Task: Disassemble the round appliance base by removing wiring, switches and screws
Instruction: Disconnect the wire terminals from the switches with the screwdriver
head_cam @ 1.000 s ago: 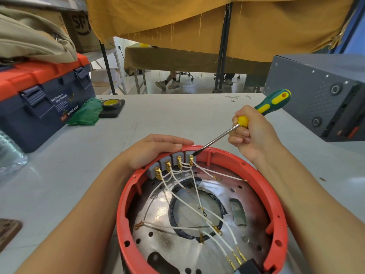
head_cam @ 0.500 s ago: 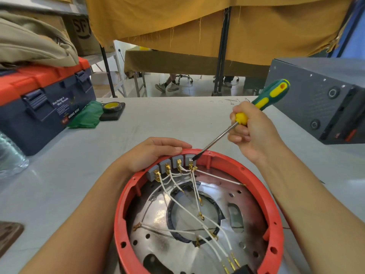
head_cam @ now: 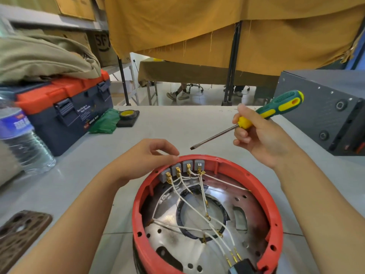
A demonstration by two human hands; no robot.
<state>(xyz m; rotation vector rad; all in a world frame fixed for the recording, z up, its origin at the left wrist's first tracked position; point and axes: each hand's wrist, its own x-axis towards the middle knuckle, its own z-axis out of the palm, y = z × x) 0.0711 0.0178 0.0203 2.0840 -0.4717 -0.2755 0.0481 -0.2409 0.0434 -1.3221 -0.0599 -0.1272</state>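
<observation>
The round appliance base [head_cam: 273,218] has a red plastic rim around a shiny metal plate. Several grey switches [head_cam: 182,168] sit inside its far wall, with white wires [head_cam: 197,212] running from their brass terminals across the plate to a black block at the near edge. My left hand [head_cam: 150,155] rests on the rim's outer far-left side, fingers curled over it by the switches. My right hand [head_cam: 260,139] grips a green and yellow flat screwdriver [head_cam: 274,110], its tip hanging in the air just above the rim's far edge.
A blue and orange toolbox [head_cam: 65,111] with khaki cloth on top stands at the left, a water bottle [head_cam: 21,139] in front of it. A green cloth [head_cam: 104,121] and tape roll [head_cam: 128,114] lie beyond. A dark metal box [head_cam: 325,107] stands at right. A brown phone case [head_cam: 19,234] lies near left.
The screwdriver tip has lifted up and away from the rightmost switch terminal. My left hand's fingers have shifted left along the rim, uncovering the switch tops.
</observation>
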